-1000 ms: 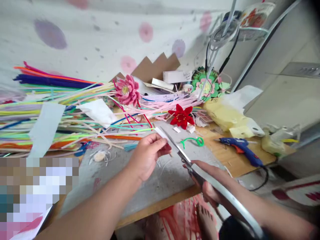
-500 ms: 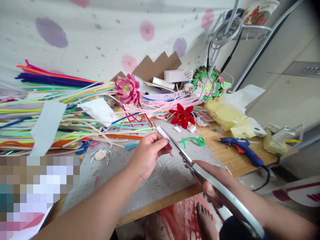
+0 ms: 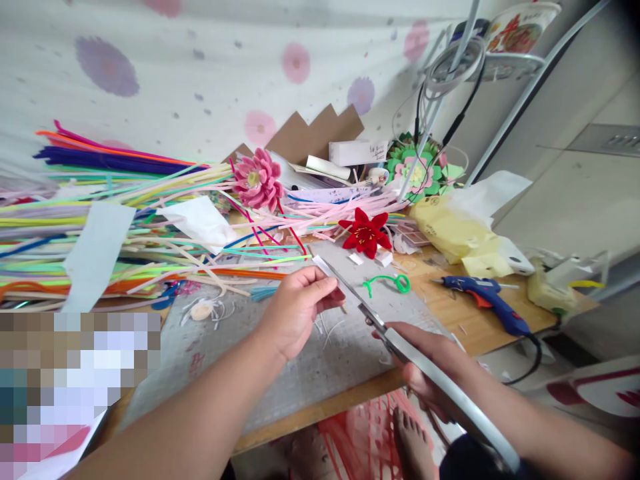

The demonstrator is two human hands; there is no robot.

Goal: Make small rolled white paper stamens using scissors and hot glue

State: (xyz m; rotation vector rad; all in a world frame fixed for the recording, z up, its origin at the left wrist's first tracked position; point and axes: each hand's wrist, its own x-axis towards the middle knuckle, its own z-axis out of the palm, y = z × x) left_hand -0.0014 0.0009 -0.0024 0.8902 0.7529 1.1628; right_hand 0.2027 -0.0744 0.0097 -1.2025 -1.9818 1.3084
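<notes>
Between the thumb and fingers of my left hand [image 3: 300,303] is a small white strip [image 3: 320,263], pinched so that its end sticks up past the fingertips. My right hand [image 3: 425,373] grips a large pair of metal scissors [image 3: 395,337] by the handles. Their blades point up and left and lie along the right side of the strip. Both hands are above a grey cutting mat [image 3: 280,393]. A red flower [image 3: 365,233] with pointed petals lies just beyond the blades, and a looped green pipe cleaner [image 3: 385,281] rests to their right.
Many coloured pipe cleaners [image 3: 135,230] cover the left side and back of the table, with a pink flower [image 3: 257,179] among them. To the right lies a blue glue gun [image 3: 487,300] with a black cord. A yellow plastic bag [image 3: 445,223] sits behind it.
The scissor handles have shifted slightly, and the blades look a little more closed beside the strip. My left hand has stayed almost in place.
</notes>
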